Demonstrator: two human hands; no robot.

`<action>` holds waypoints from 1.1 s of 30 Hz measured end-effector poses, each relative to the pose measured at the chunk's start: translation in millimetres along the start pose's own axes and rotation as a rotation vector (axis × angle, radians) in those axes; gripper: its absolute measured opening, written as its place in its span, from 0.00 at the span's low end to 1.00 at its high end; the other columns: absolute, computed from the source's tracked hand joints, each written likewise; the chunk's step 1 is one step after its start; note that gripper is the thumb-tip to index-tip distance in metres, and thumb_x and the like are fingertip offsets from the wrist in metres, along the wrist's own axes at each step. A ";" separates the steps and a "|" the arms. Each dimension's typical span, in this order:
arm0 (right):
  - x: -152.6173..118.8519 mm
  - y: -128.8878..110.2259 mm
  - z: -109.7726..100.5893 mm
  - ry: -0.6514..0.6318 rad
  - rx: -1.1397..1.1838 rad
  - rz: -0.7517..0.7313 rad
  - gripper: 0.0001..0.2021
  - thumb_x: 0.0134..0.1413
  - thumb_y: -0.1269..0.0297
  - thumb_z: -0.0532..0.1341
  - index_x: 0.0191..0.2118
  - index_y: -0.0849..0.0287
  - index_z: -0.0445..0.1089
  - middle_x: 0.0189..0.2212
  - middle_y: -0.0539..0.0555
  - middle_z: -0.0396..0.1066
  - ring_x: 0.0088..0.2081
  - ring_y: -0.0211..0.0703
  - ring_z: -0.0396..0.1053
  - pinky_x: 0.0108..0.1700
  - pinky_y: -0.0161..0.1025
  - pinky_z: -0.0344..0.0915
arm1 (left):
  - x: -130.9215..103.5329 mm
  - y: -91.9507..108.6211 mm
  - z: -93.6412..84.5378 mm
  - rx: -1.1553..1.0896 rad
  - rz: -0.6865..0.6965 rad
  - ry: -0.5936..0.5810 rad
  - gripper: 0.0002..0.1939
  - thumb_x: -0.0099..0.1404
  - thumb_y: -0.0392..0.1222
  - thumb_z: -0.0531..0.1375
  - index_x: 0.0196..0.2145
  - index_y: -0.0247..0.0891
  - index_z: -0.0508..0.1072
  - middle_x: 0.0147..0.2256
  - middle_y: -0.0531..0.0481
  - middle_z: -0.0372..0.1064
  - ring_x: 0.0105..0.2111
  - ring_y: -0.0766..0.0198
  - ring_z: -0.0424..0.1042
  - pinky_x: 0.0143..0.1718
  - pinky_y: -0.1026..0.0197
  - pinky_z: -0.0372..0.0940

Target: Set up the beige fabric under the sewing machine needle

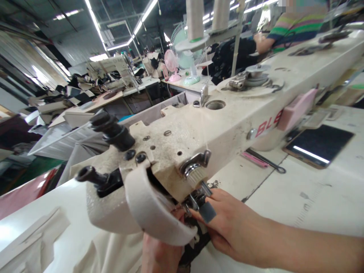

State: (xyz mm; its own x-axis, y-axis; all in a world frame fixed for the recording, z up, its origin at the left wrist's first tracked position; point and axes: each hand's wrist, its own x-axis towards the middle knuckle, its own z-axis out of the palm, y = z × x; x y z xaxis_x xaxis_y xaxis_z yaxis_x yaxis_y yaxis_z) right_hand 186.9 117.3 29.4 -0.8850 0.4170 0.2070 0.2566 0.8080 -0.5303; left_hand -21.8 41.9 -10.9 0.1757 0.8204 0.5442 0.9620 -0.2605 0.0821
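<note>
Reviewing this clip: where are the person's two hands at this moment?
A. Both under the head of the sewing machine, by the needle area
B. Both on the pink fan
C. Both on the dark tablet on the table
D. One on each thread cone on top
A. The left hand and right hand meet under the sewing machine head, on dark fabric there.

Pink fan (171, 64), phone (318, 146) (dark screen)

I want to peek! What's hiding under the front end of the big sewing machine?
Under the sewing machine head, both hands meet: the right hand and left hand touch dark patterned fabric there. The needle and most of the fabric stay hidden behind the machine's rounded cover and the fingers.
</note>
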 end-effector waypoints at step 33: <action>2.1 0.3 5.5 -0.003 -0.053 0.024 0.12 0.52 0.75 0.56 0.44 0.58 0.63 0.45 0.52 0.64 0.47 0.48 0.57 0.51 0.48 0.56 | -1.5 -6.5 -12.2 -0.143 0.122 -0.079 0.10 0.63 0.36 0.55 0.41 0.38 0.72 0.38 0.47 0.75 0.38 0.63 0.75 0.37 0.66 0.71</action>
State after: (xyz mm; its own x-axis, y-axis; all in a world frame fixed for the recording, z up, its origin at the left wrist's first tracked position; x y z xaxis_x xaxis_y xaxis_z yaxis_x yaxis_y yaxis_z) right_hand 183.0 116.1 25.2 -0.8794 0.4356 0.1920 0.2984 0.8188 -0.4905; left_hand -30.8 36.2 -2.1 0.3103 0.8144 0.4903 0.8942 -0.4251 0.1401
